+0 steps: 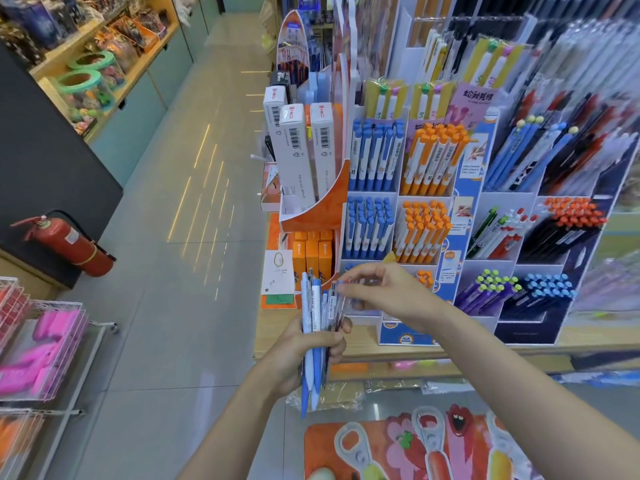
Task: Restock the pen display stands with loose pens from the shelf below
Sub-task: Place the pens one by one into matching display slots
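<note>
Left hand [304,351]: fingers curled round a bundle of loose pens [313,327], held roughly upright in front of the shelf edge; blue-and-white barrels stick out above and below the fist.
Right hand [377,289]: reaches across from the right; thumb and fingertips pinch the top of a clear pen [337,303] at the right side of the bundle, which leans against the others.
Wooden shelf [363,341]: just behind the hands, carrying the display stands.
White pen stand [396,199]: directly behind the right hand; tiered compartments, blue-capped pens on the left column, orange-capped pens [426,230] on the right. The lowest tier is partly hidden by the hand.
Dark stand [540,306]: to the right, with purple pens with green tops and blue-topped pens in the front row, red-topped dark pens one tier up.
Orange stand [311,206]: left of the white one, holding tall white boxes [298,150] with barcodes; small orange boxes stand below it.
Fire extinguisher [69,244]: red, on the floor across the aisle, leaning against a dark wall.
Wire rack [45,341]: lower left, holding pink items, blurred.
</note>
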### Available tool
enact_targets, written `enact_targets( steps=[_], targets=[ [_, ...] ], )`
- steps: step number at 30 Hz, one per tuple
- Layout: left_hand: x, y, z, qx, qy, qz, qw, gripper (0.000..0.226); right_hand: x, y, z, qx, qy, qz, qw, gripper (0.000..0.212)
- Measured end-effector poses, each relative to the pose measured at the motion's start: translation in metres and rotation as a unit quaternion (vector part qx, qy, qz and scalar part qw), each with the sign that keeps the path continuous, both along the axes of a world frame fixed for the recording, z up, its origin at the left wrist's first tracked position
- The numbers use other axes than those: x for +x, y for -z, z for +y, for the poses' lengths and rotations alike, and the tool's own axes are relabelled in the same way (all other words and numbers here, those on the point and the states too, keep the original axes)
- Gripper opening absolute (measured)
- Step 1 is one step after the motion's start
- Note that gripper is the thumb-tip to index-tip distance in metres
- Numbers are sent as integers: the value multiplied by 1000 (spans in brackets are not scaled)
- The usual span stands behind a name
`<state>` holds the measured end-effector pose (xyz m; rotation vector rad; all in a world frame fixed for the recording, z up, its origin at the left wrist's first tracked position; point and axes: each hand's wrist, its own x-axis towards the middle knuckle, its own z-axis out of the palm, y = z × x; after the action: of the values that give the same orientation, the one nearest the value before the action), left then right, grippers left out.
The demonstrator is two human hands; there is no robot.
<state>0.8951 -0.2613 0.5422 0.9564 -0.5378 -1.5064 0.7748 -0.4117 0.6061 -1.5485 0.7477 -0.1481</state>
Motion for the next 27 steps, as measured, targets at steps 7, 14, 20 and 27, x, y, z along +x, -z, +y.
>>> enact_targets(
  steps=[7, 14, 20, 27],
  targets=[
    [7, 5, 6, 44, -2, -22, 999, 45, 3, -11, -13, -43, 187, -94, 977, 6],
    [18, 16, 14, 120, -104, -83, 984, 35, -30, 7, -22, -298, 233, -89, 921, 18],
    [14, 13, 6, 121, -161, -108, 974, 28, -20, 72, -5, -384, 130, -35, 913, 15],
    [5, 11, 13, 105, -168, -91, 976, 28, -11, 97, -4, -396, 149, -32, 906, 17]
  ],
)
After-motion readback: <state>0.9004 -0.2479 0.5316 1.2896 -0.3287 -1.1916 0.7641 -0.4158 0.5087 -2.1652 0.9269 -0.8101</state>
